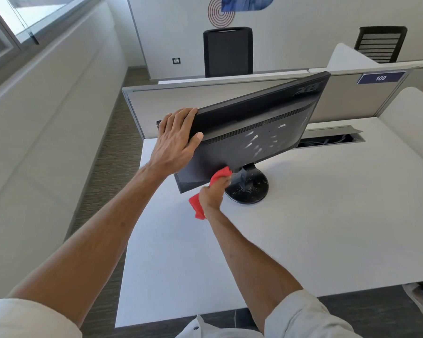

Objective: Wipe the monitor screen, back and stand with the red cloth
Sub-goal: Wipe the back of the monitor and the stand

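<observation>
Looks down on a white desk (303,228). Carries the monitor (254,132) toward its 12 o'clock side, tilted, back panel facing the camera and streaked with white smears. Probably stiff and fairly light, yet top-heavy on one thin neck, so apt to rock or swivel under a push. Best steadied by the casing edge, never by the fragile screen. Round stand base (252,191) at 6 o'clock of the panel, speckled with dust. Left hand (174,142), arm stretched forward, grips the panel's 9 o'clock edge with fingers close together over the rim and thumb flat on the back. Right hand (213,193), wrist bent, fingers curled tight round the red cloth (220,175). Soft, limp, bunched against the panel's lower edge beside the neck, tail hanging toward 7 o'clock.
</observation>
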The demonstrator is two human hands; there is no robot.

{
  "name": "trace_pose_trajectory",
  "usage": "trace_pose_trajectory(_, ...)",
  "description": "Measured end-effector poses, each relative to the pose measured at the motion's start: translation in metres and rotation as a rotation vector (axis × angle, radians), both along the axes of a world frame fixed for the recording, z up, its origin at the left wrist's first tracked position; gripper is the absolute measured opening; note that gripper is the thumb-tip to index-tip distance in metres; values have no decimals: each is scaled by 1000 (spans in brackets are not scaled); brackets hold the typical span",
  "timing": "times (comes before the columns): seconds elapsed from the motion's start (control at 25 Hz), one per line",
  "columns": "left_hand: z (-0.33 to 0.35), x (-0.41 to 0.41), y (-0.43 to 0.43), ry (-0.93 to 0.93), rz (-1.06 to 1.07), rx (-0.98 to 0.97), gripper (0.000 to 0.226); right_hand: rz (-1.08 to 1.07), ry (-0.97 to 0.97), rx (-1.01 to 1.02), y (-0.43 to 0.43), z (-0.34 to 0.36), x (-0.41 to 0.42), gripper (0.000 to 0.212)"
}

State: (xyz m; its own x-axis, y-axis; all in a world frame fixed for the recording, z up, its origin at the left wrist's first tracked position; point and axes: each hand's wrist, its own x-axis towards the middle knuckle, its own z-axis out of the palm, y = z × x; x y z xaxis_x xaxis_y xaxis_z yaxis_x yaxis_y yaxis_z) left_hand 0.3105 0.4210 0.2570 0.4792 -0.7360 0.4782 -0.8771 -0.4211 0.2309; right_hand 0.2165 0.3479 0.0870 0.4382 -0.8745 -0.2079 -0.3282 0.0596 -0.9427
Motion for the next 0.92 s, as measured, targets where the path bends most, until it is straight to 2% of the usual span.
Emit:
trace_pose_trajectory(0.08, 0, 1, -1, -11, -4, -15, 59, -114, -69, 49, 0, 5, -14, 86)
trace_pose_trajectory(0.12, -1, 0, -1, -17, 0, -26, 57, -196, -158, -20, 0, 13, -15, 87)
trace_pose_trajectory(0.2, -3, -1, 0, -13, 11, -44, 55, -222, -330, -178, -3, 33, -1, 92)
trace_pose_trajectory(0.28, -1, 1, 4, 14, 3, -38, 57, -202, -367, -229, 1, 55, 20, 92)
trace_pose_trajectory(0.36, 6, 4, 7, 41, -13, -26, 61, -212, -312, -277, 16, 69, 32, 88)
trace_pose_trajectory(0.4, 8, 5, 9, 51, -17, -24, 62, -181, -284, -367, 26, 70, 34, 86)
trace_pose_trajectory(0.48, 10, 5, 10, 62, -11, -13, 63, -35, -170, -634, 46, 52, 28, 88)
trace_pose_trajectory(0.56, 9, 3, 10, 69, -6, -6, 63, 160, -1, -894, 54, 24, 19, 100)
trace_pose_trajectory(0.68, 7, 3, 11, 62, -16, 4, 63, 393, 150, -1160, 48, -10, 10, 99)
trace_pose_trajectory(0.8, 5, 2, 7, 47, -15, 1, 61, 329, 148, -1202, 39, -11, 13, 92)
trace_pose_trajectory(0.92, 3, 2, 7, 56, -11, -7, 59, 161, 93, -1069, 40, 11, 16, 88)
